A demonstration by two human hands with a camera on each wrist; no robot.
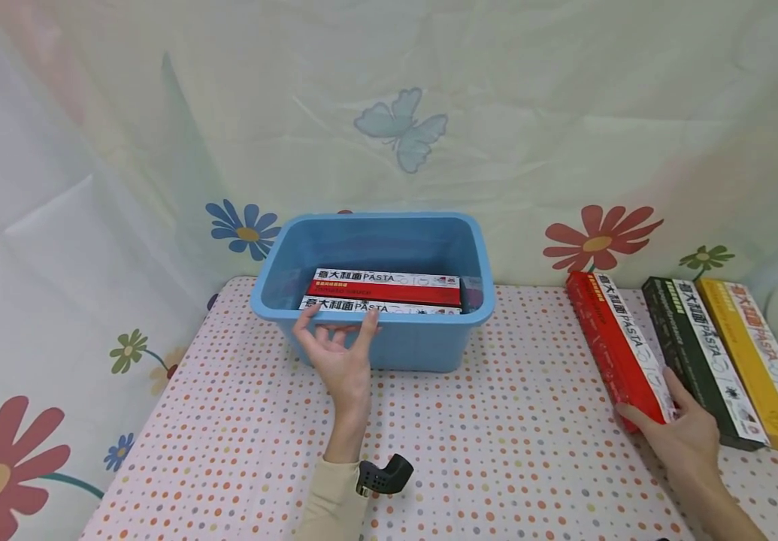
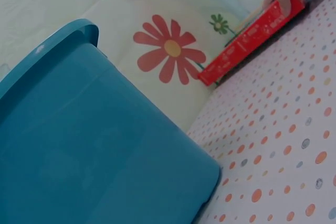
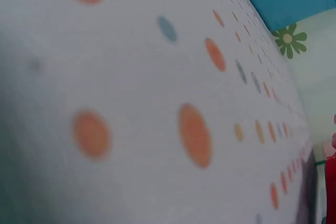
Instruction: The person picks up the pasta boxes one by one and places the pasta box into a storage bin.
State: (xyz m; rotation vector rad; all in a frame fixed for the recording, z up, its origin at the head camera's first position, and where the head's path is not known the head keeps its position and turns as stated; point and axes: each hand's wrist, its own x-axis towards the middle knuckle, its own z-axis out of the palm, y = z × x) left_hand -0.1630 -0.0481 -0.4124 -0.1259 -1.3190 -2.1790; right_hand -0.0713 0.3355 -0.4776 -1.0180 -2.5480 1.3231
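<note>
My left hand [image 1: 341, 368] grips the front rim of a blue plastic bin [image 1: 422, 344], its thumb and forefinger up at the edge and other fingers curled below. Inside the bin lie two pasta boxes, a red and white one [image 1: 389, 290] behind another whose white face [image 1: 409, 309] shows over the rim. At the right, my right hand [image 1: 686, 439] holds the near end of a red pasta box [image 1: 608, 346], thumb on its left side and fingers on its right. The left wrist view also catches this red box [image 2: 247, 45] from its side.
Just right of the held box lie a dark green pasta box [image 1: 689, 361] and a yellow pasta box [image 1: 754, 361], side by side. A dotted cloth [image 1: 470, 443] covers the table. Behind hangs a flowered curtain [image 1: 510, 150], close to the bin's back.
</note>
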